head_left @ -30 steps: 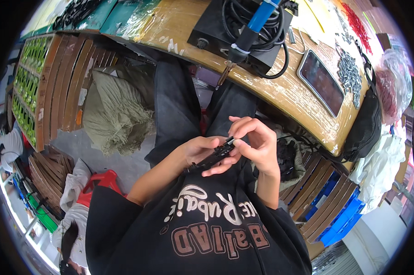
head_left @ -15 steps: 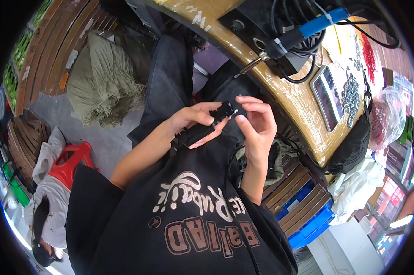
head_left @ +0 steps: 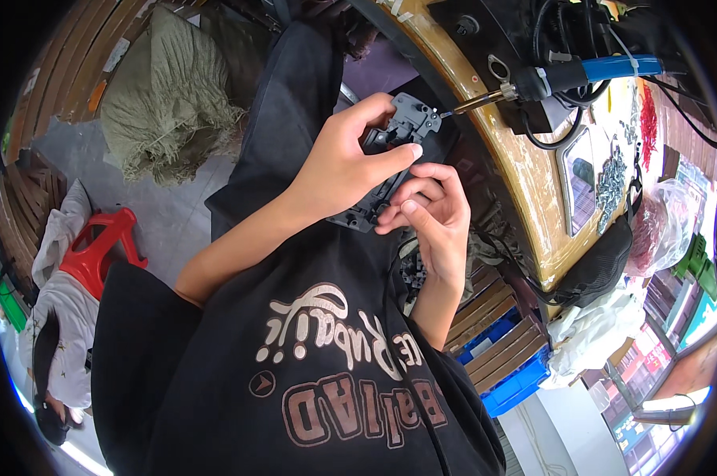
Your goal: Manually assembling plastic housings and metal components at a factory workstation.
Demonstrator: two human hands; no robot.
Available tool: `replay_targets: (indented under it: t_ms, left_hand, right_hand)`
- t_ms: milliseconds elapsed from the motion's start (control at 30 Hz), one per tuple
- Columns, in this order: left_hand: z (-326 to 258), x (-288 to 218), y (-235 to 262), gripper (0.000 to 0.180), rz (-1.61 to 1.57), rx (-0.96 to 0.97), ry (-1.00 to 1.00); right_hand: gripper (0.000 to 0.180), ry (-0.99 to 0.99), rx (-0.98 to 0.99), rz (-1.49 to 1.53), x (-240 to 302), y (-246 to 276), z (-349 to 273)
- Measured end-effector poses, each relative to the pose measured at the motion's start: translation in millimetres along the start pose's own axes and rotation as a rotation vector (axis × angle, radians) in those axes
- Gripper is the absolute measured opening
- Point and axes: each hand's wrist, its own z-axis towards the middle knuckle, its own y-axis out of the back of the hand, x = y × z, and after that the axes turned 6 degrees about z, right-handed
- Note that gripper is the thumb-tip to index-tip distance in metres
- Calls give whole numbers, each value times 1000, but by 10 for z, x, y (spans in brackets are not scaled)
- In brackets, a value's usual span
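Black plastic part (head_left: 390, 163), apparently angled toward iron tip (head_left: 476, 101).

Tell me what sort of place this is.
Probably a small assembly workshop. A soldering iron rests on a worn wooden bench, blue crates sit below it, and both hands hold a black plastic part.

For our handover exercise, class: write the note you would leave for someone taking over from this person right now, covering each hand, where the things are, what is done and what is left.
Left hand: grip on the black plastic part, held up over the lap.
Right hand: fingertips at the part's lower end, steadying it.
Blue-handled soldering iron: lying on the wooden bench, tip pointing at the part's top end.
Done: part in hand, brought up beside the iron's tip.
Left: cannot tell from this view; check the part's top end.
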Motion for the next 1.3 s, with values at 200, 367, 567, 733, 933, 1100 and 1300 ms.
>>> replay_targets:
  t_ms: [200, 367, 567, 733, 933, 1100, 1300]
  left_hand:
    - [18, 19, 8, 19, 123, 11, -84]
    - [31, 8, -27, 20, 113, -42, -104]
    - [33, -6, -22, 21, 131, -37, -98]
    - [37, -45, 15, 19, 159, 6, -80]
    - [42, -37, 35, 19, 184, 50, -70]
    - [78, 2, 42, 19, 189, 60, -67]
    - [112, 11, 3, 19, 124, -32, -109]
  right_hand:
    - [31, -27, 34, 24, -41, -13, -11]
    - [29, -26, 40, 13, -32, -19, -4]
    - [30, -41, 31, 50, -29, -37, -13]
    - [30, -44, 31, 41, -13, -47, -13]
    - [30, -39, 26, 36, -19, -61, -10]
    - [31, -42, 27, 45, -35, -53, 14]
    - [30, -30, 13, 30, -25, -55, 33]
